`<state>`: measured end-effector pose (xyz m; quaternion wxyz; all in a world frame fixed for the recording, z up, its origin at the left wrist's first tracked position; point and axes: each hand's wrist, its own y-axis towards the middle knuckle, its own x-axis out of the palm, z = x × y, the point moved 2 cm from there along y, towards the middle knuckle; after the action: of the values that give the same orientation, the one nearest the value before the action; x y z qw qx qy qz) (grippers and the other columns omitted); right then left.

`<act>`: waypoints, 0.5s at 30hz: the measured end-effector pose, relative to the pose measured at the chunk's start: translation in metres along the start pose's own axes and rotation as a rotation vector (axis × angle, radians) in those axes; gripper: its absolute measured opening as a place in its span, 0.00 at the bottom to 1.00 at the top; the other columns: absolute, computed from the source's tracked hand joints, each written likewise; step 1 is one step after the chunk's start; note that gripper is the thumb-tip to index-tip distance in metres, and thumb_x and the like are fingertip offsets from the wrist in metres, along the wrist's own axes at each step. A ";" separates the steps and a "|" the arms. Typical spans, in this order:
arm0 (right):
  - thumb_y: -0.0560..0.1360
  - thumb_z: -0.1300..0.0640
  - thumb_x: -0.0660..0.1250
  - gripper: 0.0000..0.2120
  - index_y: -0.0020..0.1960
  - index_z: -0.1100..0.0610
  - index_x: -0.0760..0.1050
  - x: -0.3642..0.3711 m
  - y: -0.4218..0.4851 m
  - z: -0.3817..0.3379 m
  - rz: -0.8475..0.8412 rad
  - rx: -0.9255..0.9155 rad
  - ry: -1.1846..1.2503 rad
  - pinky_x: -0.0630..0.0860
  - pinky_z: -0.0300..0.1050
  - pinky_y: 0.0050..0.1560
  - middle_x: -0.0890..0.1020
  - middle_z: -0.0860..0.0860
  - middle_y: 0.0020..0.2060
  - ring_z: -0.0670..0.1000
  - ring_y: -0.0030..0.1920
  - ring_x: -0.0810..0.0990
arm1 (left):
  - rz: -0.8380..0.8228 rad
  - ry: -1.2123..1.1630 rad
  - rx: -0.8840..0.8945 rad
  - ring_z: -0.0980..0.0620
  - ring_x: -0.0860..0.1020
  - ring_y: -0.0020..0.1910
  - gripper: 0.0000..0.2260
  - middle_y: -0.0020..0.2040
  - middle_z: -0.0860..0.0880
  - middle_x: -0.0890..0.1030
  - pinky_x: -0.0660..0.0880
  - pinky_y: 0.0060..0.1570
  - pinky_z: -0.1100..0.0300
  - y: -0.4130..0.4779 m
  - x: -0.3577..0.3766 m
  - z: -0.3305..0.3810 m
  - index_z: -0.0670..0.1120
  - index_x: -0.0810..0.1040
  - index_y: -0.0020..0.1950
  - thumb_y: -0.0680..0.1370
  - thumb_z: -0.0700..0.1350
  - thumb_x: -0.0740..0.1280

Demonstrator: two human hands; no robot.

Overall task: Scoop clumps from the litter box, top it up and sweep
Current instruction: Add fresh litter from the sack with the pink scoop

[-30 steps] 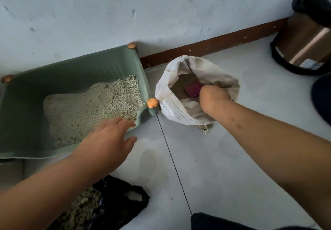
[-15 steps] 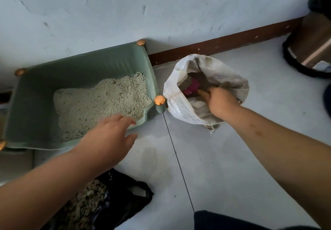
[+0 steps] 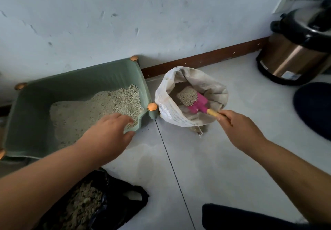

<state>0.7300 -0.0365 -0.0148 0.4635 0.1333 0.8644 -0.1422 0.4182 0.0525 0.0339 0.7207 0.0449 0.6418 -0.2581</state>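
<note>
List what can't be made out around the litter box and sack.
Head view only.
Sack: print too small to read; its folded rim hides how much litter remains.
Scoop handle: mostly inside the right hand.
Litter box: near wall behind left hand and forearm.
Black bag: cut by bottom edge.

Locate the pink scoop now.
Head view, right of centre: the pink scoop sits in the mouth of the white sack, held by the right hand, right of the green litter box.
</note>
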 end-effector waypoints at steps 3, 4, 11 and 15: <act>0.81 0.47 0.56 0.16 0.62 0.52 0.76 0.005 -0.010 0.005 0.027 0.023 0.014 0.72 0.46 0.44 0.81 0.50 0.45 0.53 0.45 0.78 | 0.015 -0.001 0.019 0.52 0.68 0.72 0.19 0.71 0.53 0.72 0.63 0.71 0.55 -0.003 -0.001 -0.001 0.54 0.70 0.73 0.82 0.53 0.61; 0.81 0.47 0.56 0.16 0.62 0.52 0.76 0.005 -0.013 0.007 0.033 0.023 0.014 0.73 0.46 0.43 0.81 0.49 0.44 0.52 0.44 0.77 | 0.018 -0.003 0.022 0.52 0.68 0.72 0.19 0.71 0.53 0.72 0.63 0.71 0.56 -0.005 -0.001 -0.001 0.54 0.70 0.73 0.82 0.54 0.61; 0.80 0.47 0.58 0.13 0.58 0.50 0.78 -0.013 -0.027 0.000 0.109 -0.012 0.017 0.72 0.47 0.40 0.80 0.46 0.39 0.50 0.40 0.76 | 0.008 -0.011 -0.012 0.52 0.68 0.72 0.19 0.71 0.53 0.72 0.64 0.71 0.55 -0.012 -0.002 -0.018 0.53 0.70 0.73 0.82 0.54 0.61; 0.79 0.50 0.61 0.12 0.58 0.51 0.79 -0.031 -0.032 -0.019 0.156 -0.046 0.019 0.68 0.42 0.34 0.79 0.43 0.36 0.46 0.36 0.75 | 0.009 -0.005 -0.076 0.50 0.68 0.73 0.19 0.72 0.51 0.72 0.63 0.73 0.53 -0.014 -0.007 -0.040 0.53 0.70 0.73 0.82 0.54 0.61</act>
<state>0.7204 -0.0622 0.0256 0.4679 0.1911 0.8587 -0.0843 0.3758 0.0584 0.0379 0.7246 0.0198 0.6493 -0.2303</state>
